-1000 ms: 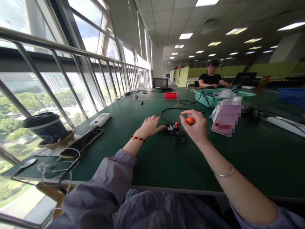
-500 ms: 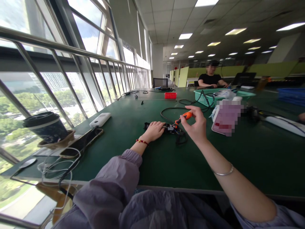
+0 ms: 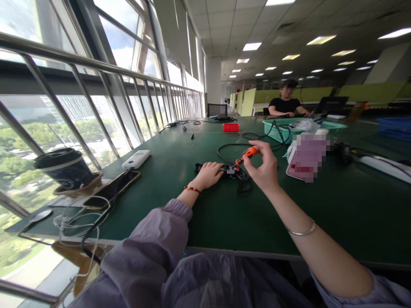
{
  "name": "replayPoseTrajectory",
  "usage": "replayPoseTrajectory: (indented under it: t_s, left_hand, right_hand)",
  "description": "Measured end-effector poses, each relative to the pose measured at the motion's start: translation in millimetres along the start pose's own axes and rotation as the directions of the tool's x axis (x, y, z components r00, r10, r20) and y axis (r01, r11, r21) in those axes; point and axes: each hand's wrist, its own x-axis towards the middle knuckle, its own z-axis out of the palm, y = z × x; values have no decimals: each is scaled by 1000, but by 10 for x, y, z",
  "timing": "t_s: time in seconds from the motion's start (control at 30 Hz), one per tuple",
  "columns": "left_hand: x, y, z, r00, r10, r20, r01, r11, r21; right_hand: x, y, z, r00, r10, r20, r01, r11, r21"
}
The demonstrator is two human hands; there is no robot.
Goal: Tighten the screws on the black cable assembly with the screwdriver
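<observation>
Change vs 1 s ago: left hand (image 3: 209,174) is further toward 3 o'clock and lies over the black device (image 3: 232,172), whose dark 9 o'clock end now shows past it. Orange screwdriver (image 3: 250,152) handle now sits between the right hand's (image 3: 263,167) thumb and index; a second ago it was deeper behind the hand.

Clock below is from the wearer's seat. Near to far:

Bare green desk (image 3: 231,222) first, then the device at 12, flat on the desk, between the hands. Left fingers bunched and curled over it, holding it down. Right thumb and index pinch the handle, other fingers loosely curled. Shaft slopes down toward 8 onto the device; tip contact too small to confirm.

Doing it well, my take: brace hard with the left, fingertips off the shaft line. Stand the driver more upright if it's a screw, press before turning, short twists. Keep the black cable (image 3: 231,145) looping beyond the device slack.

Around: cup (image 3: 69,173) at 10, white box (image 3: 136,159) at 11, pink item (image 3: 297,164) at 1, part blurred. Farther: red bin (image 3: 230,127) at 12, teal basket (image 3: 271,131) at 1, seated co-worker (image 3: 285,107) beyond.
</observation>
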Motion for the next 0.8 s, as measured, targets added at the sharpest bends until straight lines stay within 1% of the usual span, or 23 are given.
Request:
replayPoseTrajectory:
  t_s: [0.17,0.23,0.37,0.57,0.73,0.8]
  left_hand:
    - [3,-2,14,1000,-5,-2,5,1000,6]
    - [4,0,16,1000,-3,-3,3,1000,3]
    - [-1,7,6,1000,0,-2,0,1000,-12]
    - [-10,5,-4,1000,4,-5,-4,1000,-16]
    - [-4,11,5,1000,-3,-2,3,1000,-4]
    - [-1,15,7,1000,-9,8,9,1000,8]
  right_hand:
    - [3,-4,-12,998,59,31,-57,996,-66]
    - [0,3,-14,999,50,18,-49,997,-56]
    - [-6,7,-4,1000,-12,11,12,1000,6]
    - [-2,-14,-4,997,47,54,-43,996,-78]
    - [-14,26,7,1000,19,16,-19,999,-27]
    - [-20,32,9,1000,20,19,-20,1000,-13]
